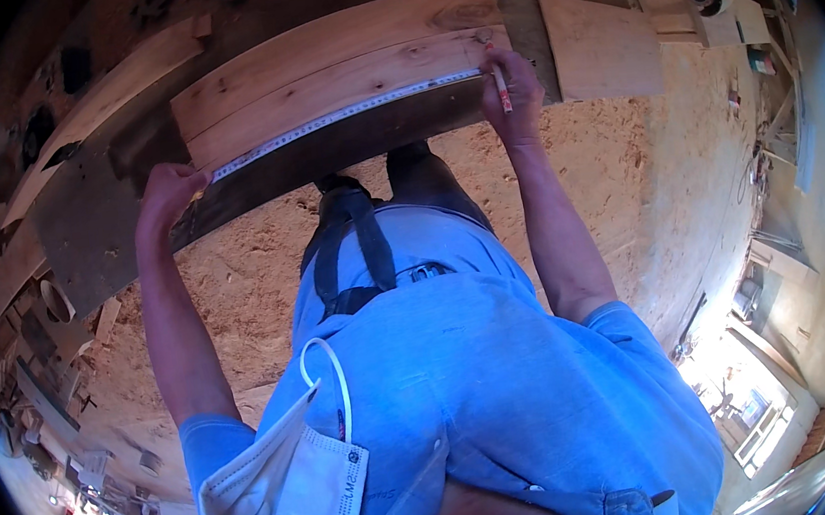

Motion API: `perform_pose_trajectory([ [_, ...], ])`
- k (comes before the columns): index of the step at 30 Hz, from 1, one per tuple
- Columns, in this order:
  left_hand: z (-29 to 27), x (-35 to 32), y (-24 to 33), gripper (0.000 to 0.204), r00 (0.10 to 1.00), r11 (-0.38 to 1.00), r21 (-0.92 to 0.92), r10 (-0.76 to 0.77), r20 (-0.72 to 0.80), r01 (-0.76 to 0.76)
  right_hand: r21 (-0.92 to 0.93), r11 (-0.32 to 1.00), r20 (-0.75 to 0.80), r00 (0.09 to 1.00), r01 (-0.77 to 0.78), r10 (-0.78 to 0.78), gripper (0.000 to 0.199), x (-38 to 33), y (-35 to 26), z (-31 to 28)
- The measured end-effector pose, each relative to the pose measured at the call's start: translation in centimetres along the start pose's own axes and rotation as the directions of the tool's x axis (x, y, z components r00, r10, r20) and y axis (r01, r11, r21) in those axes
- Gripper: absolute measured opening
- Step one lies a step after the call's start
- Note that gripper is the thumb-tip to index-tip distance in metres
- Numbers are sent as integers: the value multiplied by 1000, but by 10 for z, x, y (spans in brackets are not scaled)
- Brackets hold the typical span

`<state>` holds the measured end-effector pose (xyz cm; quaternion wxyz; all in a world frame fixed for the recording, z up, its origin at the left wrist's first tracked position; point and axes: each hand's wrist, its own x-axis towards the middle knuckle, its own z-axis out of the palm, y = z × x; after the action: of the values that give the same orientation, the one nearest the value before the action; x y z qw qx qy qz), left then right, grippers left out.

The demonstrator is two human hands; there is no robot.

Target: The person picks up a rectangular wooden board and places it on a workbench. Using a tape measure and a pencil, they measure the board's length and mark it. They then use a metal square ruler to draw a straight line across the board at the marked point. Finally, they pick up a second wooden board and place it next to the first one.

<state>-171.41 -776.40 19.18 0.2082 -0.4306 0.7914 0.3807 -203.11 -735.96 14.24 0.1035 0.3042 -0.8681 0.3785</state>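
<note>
A white measuring tape (347,115) is stretched along the near edge of a pale wooden board (314,82), which lies on a dark workbench (292,166). At the board's left corner, my left hand (170,193) is closed on one end of the tape, with a bit of yellow by the fingers. My right hand (514,96) is at the board's right end, where the tape reaches the fingers. It grips a slim white-and-red stick that looks like a pencil (503,92). Whether these fingers also pinch the tape is hard to make out.
Another wooden panel (601,45) lies right of the board. A long plank (115,103) runs along the far left of the bench. Sawdust covers the floor (585,174). A face mask (280,482) hangs in front of my blue shirt. Wood pieces crowd the left side.
</note>
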Motion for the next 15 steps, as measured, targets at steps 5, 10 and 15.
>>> perform_pose_trajectory([
  [5,-3,4,-4,29,999,994,97,41,21,-43,47,997,2,998,68,-69,21,0,2,2],
  [10,-5,0,-1,29,1000,996,91,-2,19,0,115,993,60,998,-1,-6,25,2,-7,-2],
  [15,-2,1,-2,29,999,997,-65,-43,-10,42,23,999,80,996,-49,47,30,6,-15,-5],
])
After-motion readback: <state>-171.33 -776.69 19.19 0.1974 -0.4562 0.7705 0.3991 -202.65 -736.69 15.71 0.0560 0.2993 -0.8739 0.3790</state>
